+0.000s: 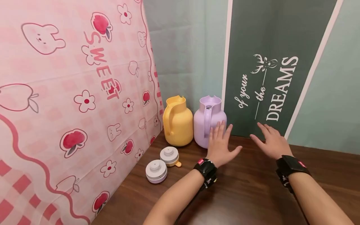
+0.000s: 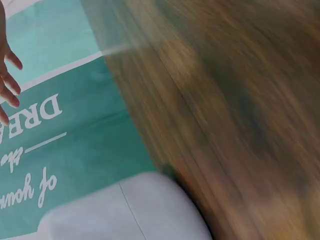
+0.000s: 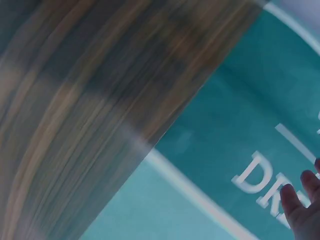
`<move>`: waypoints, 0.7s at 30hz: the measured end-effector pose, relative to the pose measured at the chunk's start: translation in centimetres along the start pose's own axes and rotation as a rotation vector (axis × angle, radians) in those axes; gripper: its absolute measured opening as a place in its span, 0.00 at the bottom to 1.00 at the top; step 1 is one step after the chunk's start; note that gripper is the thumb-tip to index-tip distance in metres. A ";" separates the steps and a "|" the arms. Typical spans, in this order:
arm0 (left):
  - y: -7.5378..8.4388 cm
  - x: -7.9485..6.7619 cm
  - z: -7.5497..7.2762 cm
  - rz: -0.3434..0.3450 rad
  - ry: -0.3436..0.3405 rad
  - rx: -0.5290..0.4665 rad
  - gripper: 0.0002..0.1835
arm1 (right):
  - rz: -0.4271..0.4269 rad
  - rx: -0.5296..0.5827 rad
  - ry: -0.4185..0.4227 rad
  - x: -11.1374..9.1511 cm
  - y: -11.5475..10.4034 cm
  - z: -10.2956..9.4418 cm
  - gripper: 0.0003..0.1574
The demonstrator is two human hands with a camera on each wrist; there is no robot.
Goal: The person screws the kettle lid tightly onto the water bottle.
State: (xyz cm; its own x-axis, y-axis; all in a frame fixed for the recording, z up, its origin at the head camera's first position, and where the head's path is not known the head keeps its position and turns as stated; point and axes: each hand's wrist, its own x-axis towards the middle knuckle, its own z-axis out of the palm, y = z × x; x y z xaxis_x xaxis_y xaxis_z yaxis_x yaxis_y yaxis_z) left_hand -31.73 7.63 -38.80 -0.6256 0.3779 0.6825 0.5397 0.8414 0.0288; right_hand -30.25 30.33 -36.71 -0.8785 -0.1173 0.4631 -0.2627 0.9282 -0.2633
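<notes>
Both hands reach out over the table with fingers spread and hold nothing. The left hand (image 1: 222, 147) is in front of the lavender jug (image 1: 199, 126), covering part of its lower right side; whether they touch I cannot tell. The right hand (image 1: 272, 143) hovers apart to the right, before the dark green panel. Beside the lavender jug stands a yellow jug (image 1: 180, 128), upright and lidless like it. Two round grey-white lids lie on the table: one with a yellow tab (image 1: 169, 155), the other with a lavender rim (image 1: 156, 171). The lavender jug (image 2: 125, 210) looms pale in the left wrist view.
The brown wood-grain table (image 1: 233, 200) meets a green wall cloth (image 1: 323, 118) with white lettering at the back. A pink cloth (image 1: 84, 125) with apples and rabbits hangs along the left side. Both wrists wear black camera straps (image 1: 206, 170).
</notes>
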 end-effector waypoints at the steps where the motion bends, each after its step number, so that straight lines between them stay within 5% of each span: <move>1: -0.6 -0.3 -0.3 -0.003 0.042 -0.026 0.46 | -0.010 0.032 0.015 0.2 -0.6 0.1 0.47; 7: -3.6 -1.7 -2.8 -0.075 0.198 -0.144 0.46 | -0.038 0.233 0.079 2.0 -5.3 1.1 0.46; 14: -6.6 -2.8 -4.3 -0.164 0.158 -0.355 0.47 | 0.010 0.392 0.067 4.1 -11.1 2.7 0.56; 21: -8.3 -4.1 -4.2 -0.195 0.116 -0.413 0.47 | 0.080 0.418 0.083 5.7 -15.1 4.9 0.68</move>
State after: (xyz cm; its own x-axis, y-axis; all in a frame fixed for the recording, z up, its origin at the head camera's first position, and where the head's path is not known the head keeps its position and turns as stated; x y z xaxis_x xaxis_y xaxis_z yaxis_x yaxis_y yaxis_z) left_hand -31.25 -2.55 -38.80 -0.6834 0.1628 0.7117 0.6121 0.6590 0.4370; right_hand -33.28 13.95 -34.28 -0.8721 -0.0060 0.4892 -0.3488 0.7088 -0.6131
